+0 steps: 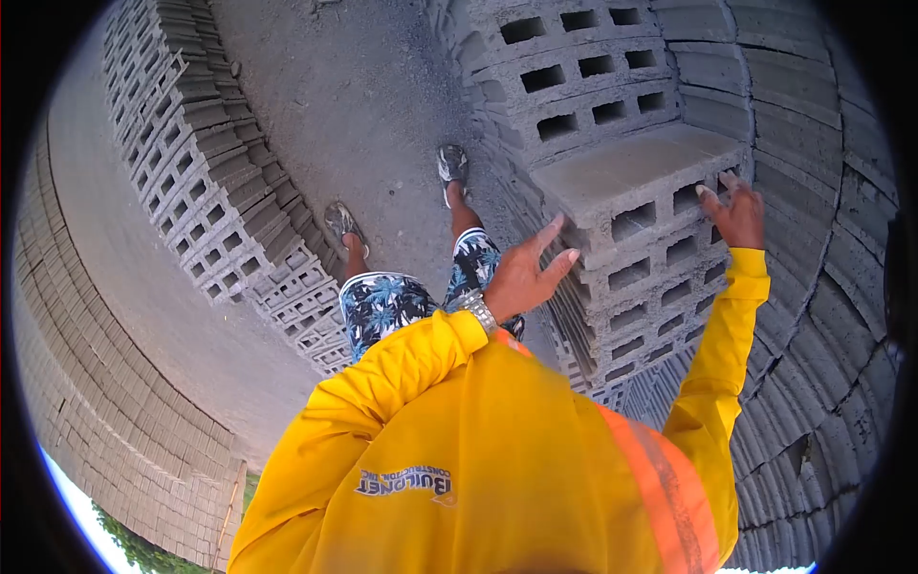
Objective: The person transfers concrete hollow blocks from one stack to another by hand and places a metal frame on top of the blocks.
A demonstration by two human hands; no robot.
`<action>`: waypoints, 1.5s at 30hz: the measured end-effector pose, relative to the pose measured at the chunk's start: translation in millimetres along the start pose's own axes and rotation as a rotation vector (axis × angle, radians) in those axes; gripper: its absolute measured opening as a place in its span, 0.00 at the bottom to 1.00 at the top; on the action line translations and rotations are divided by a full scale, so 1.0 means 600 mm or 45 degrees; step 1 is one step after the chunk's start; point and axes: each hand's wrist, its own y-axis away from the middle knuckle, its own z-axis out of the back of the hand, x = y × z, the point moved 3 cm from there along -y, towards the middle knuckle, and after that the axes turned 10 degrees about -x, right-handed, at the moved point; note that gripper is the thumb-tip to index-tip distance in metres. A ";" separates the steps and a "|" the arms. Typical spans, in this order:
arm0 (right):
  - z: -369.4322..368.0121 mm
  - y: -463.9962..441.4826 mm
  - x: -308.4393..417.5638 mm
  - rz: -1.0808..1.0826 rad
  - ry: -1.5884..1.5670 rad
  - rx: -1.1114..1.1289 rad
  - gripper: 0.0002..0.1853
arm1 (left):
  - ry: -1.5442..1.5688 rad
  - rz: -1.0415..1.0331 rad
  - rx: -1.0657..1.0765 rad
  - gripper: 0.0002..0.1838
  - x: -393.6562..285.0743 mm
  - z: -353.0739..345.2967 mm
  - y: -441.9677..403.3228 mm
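Observation:
A grey concrete hollow block (641,170) lies on top of a stack of similar blocks (660,287), its row of hollows facing me. At its left end is my left hand (524,273), thumb and fingers apart, with the fingertips close to the block's side edge; whether they touch it I cannot tell. Over the right end reaches my right hand (736,212), its thumb and fingers apart around the rightmost hollows. The fingertips there seem to rest on the block's face, but are partly hidden.
A taller block stack (588,72) rises directly behind. Piled blocks (803,191) form a wall close on the right. A long row of stacked blocks (196,182) runs along the left, beyond the gravelly ground (335,96). Further left stands another long block pile (105,383).

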 end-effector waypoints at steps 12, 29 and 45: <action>-0.127 0.240 0.949 0.458 -0.993 0.655 0.21 | -0.364 0.832 -1.272 0.22 0.623 0.740 0.434; -0.502 0.588 1.621 0.841 -0.415 0.770 0.43 | -0.774 1.070 -0.925 0.35 0.972 1.333 0.456; -0.480 0.503 1.417 0.382 -0.654 0.819 0.25 | -1.020 1.403 -1.527 0.25 0.608 0.984 0.512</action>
